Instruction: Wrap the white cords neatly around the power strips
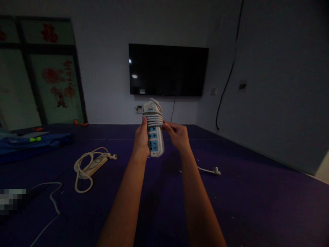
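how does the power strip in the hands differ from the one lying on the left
The held power strip has blue socket panels; the lying power strip looks cream overall. The held one's cord wraps tightly around it; the lying one's cord loops loosely. Both have pale cords.

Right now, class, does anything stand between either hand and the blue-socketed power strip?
Nothing visible does. The left hand grips the power strip along its side; the right hand is beside the wrapped cord, with nothing showing between, though contact there is unclear.
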Demonstrator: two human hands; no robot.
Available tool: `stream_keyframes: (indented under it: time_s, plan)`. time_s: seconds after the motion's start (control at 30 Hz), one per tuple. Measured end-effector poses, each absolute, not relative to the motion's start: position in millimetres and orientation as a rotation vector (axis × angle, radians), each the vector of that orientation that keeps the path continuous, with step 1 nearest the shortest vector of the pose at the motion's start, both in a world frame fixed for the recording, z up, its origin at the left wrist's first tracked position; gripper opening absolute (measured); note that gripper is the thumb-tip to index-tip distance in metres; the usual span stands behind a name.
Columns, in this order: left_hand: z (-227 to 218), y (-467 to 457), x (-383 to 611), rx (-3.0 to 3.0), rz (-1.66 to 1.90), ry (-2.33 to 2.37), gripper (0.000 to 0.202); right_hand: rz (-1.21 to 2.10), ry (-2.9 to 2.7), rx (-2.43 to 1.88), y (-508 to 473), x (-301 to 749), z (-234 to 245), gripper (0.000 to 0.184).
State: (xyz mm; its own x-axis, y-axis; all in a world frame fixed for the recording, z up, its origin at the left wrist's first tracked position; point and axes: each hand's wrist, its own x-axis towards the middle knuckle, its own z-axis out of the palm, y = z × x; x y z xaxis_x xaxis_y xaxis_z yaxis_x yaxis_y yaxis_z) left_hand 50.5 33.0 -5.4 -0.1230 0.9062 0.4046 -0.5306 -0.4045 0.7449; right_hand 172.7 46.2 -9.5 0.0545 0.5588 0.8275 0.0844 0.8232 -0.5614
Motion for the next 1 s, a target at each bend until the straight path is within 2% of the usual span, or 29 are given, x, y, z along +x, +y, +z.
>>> stream_keyframes:
  time_s: [0.27,0.53,0.8,1.0]
  plan:
    - [-3,22,53,1.138,1.605,0.406,0.041,0.726,-1.624,-0.476,48,175,-12,0.048]
    - [4,4,60,1.171,1.507,0.228,0.043,0.917,-1.633,-0.348,36,173,-9,0.052]
    - [-3,16,61,1.254,1.565,0.281,0.053,0.817,-1.539,-0.327,32,169,-6,0.047]
    - [-7,25,65,1.346,1.759,0.428,0.045,0.693,-1.477,-0.287,37,164,-7,0.045]
